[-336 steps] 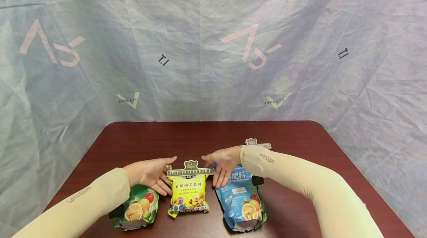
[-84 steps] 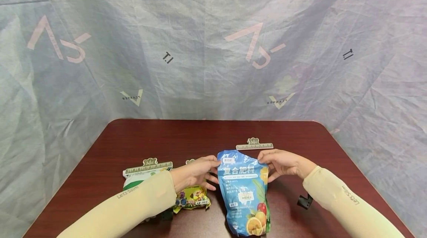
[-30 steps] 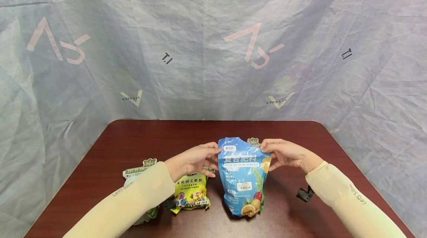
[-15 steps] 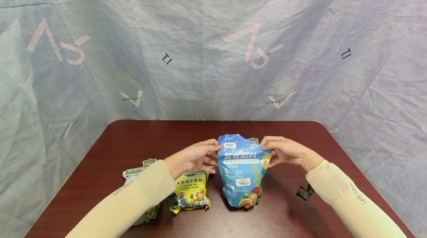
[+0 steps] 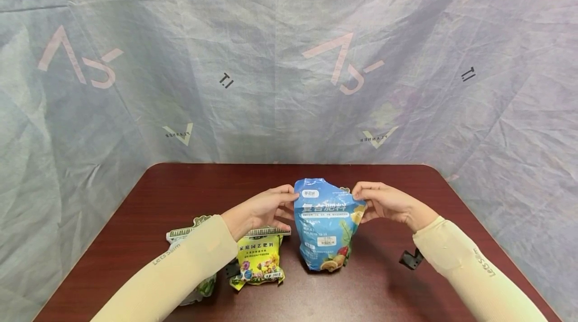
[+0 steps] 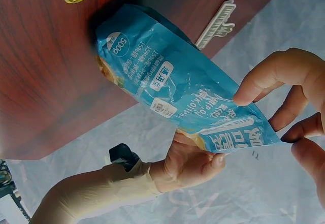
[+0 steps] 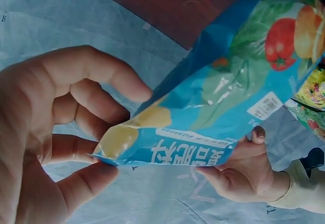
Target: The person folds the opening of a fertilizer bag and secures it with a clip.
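A blue fertilizer bag [image 5: 322, 231] with fruit pictures stands upright between both hands, its printed front facing the head camera. My left hand [image 5: 264, 209] pinches its upper left corner between thumb and fingers, as the left wrist view shows close up. The opposite top corner is pinched by my right hand [image 5: 388, 202]. In the right wrist view the bag's top edge is drawn out flat between the two hands. Behind the bag lies a loose, long bag clip [image 6: 216, 27] with an ornamental crest, nearly all covered in the head view.
Left of the blue bag, a yellow fertilizer bag [image 5: 261, 259] lies with a similar clip [image 5: 279, 232] across its top. Another clipped bag [image 5: 206, 288] is partly covered by the left sleeve [image 5: 189, 267]. The dark red table [image 5: 433, 186] ends at a grey cloth backdrop.
Both hands left the yellow bag and took the blue bag by its top corners. Since then the blue bag has moved towards the table's back, covering more of the loose clip.
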The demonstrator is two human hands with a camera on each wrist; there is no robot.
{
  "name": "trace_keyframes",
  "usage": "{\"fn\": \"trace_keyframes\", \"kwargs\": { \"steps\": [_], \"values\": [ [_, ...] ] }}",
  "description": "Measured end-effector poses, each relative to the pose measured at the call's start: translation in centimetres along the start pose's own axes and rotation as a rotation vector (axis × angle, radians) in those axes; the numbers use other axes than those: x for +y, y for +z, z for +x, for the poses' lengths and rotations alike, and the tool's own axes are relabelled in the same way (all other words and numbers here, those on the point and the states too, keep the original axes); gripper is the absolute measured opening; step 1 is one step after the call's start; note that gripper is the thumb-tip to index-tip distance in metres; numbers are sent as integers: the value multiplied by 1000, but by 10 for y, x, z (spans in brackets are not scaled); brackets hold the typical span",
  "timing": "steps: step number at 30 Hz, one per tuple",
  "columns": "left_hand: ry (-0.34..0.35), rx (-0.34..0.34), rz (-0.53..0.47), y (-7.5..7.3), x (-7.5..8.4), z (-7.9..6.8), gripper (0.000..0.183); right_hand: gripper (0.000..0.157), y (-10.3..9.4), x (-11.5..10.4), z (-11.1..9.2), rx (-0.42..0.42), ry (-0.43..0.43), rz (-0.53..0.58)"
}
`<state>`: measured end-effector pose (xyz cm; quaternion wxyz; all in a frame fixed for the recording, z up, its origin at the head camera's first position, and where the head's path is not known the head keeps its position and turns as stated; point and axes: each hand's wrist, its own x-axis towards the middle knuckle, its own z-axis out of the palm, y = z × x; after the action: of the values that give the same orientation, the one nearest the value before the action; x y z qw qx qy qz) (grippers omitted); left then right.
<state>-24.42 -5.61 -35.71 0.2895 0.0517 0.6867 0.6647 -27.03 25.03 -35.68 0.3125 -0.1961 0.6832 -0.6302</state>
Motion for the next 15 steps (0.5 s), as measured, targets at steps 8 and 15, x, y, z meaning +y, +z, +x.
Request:
{"fn": "trace_keyframes", "kwargs": {
  "steps": [8, 15],
  "values": [
    [30, 16, 20, -3, 2, 3, 15, 11, 2, -2, 1, 13, -28, -32],
    [63, 15, 27, -6, 2, 5, 15, 12, 2, -1, 3, -20, -81, -10]
  ]
}}
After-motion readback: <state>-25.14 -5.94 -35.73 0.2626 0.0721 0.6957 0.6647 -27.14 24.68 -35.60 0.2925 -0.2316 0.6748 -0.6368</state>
